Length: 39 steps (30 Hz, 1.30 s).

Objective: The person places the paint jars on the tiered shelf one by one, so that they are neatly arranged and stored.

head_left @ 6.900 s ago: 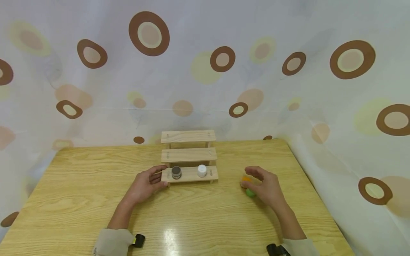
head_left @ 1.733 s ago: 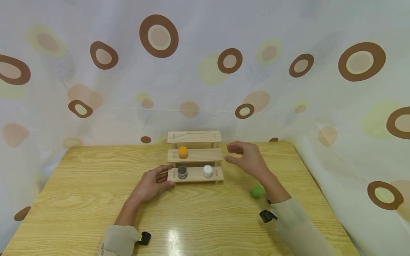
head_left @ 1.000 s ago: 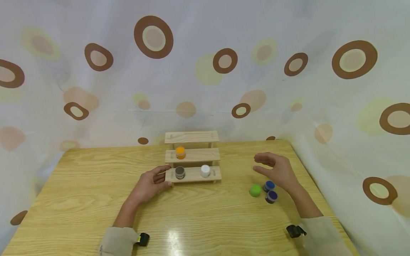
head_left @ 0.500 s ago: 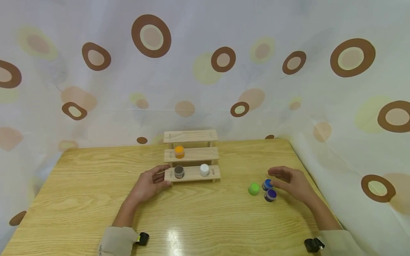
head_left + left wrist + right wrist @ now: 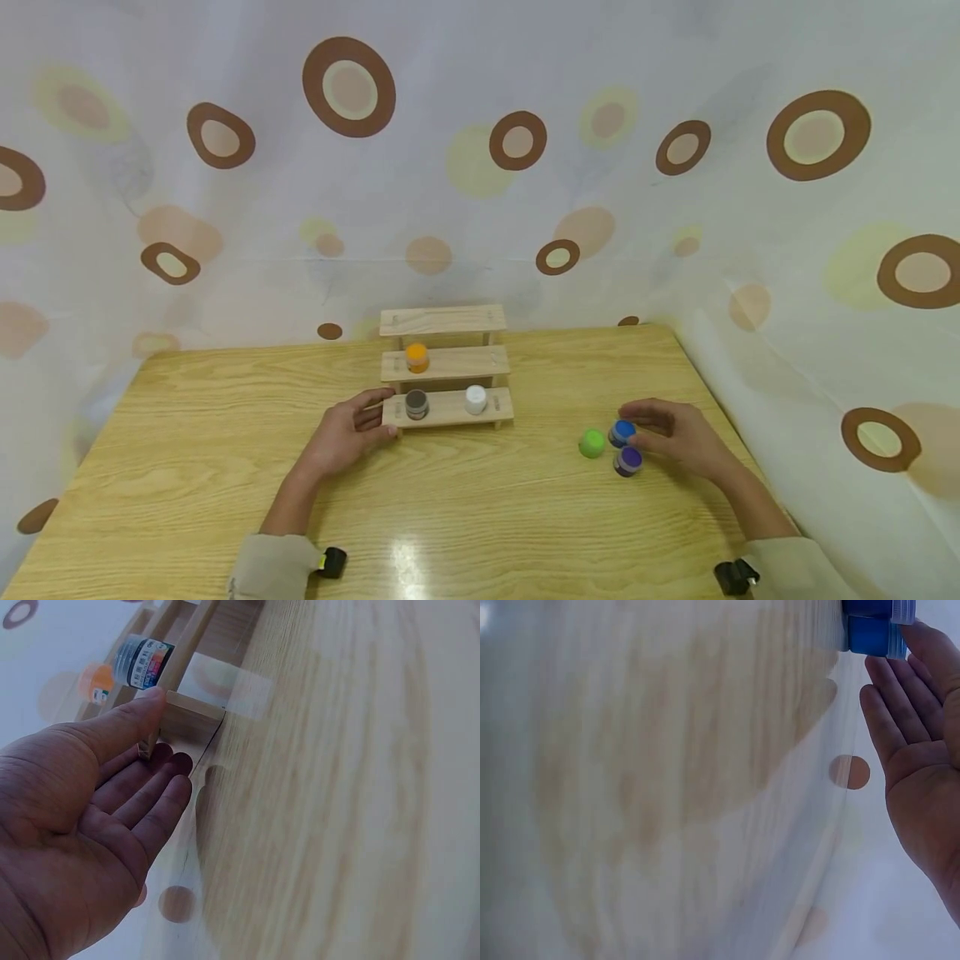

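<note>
In the head view my left hand [image 5: 341, 437] grips the left end of a three-step wooden rack [image 5: 446, 363]; the left wrist view shows its thumb against the lowest step's corner. On that step stand a dark-lidded paint jar [image 5: 416, 403] and a white jar [image 5: 475, 399]. An orange jar [image 5: 417, 357] stands on the middle step. My right hand [image 5: 678, 435] is low over the table, thumb and fingers spread around the near side of a blue jar [image 5: 622, 432]. The thumb overlaps its edge; firm contact cannot be made out. A purple jar [image 5: 628, 461] and a green jar [image 5: 592, 443] stand beside it.
The wood-grain table [image 5: 480, 517] carries everything. A white curtain [image 5: 420, 192] with brown rings hangs behind it and along the right side. Black camera mounts [image 5: 331, 562] sit at both cuffs.
The orange jar went from the right-hand group to the rack's middle step. My right hand then drew back rightward and came down by the blue jar. My left hand stays at the rack.
</note>
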Available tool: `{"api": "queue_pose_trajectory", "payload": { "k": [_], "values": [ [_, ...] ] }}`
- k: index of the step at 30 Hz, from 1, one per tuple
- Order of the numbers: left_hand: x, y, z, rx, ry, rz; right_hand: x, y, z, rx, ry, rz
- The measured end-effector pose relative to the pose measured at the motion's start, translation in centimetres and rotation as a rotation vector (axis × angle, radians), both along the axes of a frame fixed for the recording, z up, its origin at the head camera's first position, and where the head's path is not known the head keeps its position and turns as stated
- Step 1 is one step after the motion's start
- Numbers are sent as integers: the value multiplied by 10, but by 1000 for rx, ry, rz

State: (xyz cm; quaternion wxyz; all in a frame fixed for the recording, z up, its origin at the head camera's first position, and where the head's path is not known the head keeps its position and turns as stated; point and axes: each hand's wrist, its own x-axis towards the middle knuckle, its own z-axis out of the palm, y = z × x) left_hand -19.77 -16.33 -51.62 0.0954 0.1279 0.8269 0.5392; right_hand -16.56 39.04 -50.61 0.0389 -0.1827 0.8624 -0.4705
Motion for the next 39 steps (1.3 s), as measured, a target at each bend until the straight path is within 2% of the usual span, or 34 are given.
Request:
{"api": "queue_pose_trajectory", "payload": {
  "k": [10,15,18,23,27,39],
  "values": [
    [-2,0,0,-12,-2,7,-4,-10,-2,17,-7,13],
    [-1,1,1,-7,1,1,-7,-15,-3,25,5,-17],
    [-1,2,0,-7,-2,-3,-9,-18,-1,48,44,-44],
    [-2,2,-2,-15,-5,6,-16,-26,11,88,110,-92],
    [-2,0,-2,-18,-7,10,-23,-34,23,106,142,-99],
    [-2,0,-2,-7,-11,7,-43,-73,57,147,170,-93]
  ]
}}
